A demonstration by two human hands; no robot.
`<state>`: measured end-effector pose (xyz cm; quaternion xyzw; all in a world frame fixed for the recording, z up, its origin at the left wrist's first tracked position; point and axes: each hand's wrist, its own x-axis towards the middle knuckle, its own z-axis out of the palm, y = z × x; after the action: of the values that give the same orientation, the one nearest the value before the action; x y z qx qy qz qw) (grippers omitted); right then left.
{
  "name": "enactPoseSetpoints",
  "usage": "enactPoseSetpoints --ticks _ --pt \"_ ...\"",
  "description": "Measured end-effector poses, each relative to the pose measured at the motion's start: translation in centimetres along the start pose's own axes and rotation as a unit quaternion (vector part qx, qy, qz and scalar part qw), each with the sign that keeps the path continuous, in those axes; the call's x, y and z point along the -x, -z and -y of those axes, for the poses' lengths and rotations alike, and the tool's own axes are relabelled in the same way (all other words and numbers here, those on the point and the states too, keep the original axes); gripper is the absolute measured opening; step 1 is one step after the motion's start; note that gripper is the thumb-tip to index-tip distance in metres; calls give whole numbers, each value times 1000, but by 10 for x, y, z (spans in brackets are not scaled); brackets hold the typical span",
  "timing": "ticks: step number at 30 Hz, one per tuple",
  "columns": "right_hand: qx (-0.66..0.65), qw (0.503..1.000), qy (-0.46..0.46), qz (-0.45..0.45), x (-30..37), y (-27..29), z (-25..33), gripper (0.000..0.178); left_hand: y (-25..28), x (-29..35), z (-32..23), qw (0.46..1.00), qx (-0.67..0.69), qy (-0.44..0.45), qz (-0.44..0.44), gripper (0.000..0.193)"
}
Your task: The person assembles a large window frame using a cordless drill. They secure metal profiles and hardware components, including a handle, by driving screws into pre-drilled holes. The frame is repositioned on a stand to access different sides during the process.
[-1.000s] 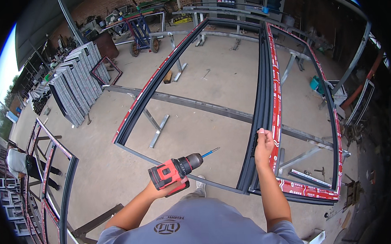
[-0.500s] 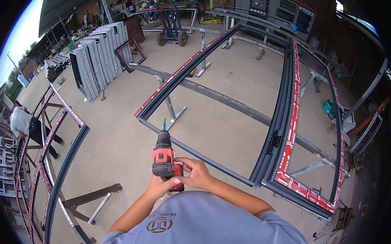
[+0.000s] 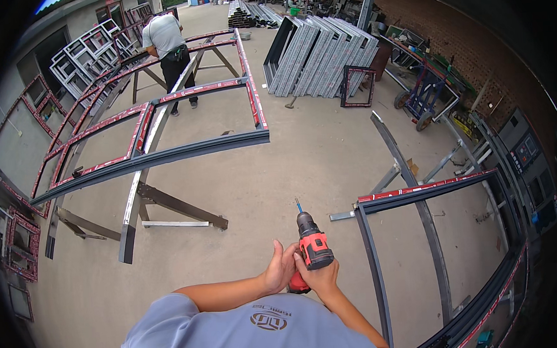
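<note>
Both hands hug the red drill (image 3: 312, 248): right hand (image 3: 321, 276) fingers wrap its handle, left hand (image 3: 278, 268) fingers press the side, steadying it, bit pointing far.

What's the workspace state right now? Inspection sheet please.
Surface: bare concrete floor, outdoors.
Job's things: red and black cordless drill, bit pointing away from the person.
Clutter: stacked frame panels leaning together; wheeled cart.
Grippers: left hand and right hand both on the drill.
Cables: nothing seen.
Surroundings: large dark frame with red tape on trestles to the left; another frame to the right; a person in a grey shirt works at the far end.
</note>
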<state>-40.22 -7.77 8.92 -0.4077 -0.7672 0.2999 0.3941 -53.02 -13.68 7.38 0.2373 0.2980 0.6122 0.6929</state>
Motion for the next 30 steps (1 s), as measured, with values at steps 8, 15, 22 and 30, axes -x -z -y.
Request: enactPoseSetpoints --ticks 8,15,22,30 --pt "-99 981 160 54 -74 -58 28 29 54 -28 -60 987 133 10 -91 89" --pt "-127 942 251 181 -151 -100 3 29 109 -86 -79 923 371 13 100 75" --pt "-259 913 234 213 -257 -130 -41 28 125 -180 -133 978 181 14 -107 61" --pt "-270 920 213 187 -347 -121 -85 25 140 -281 -165 987 94 65 -117 54"
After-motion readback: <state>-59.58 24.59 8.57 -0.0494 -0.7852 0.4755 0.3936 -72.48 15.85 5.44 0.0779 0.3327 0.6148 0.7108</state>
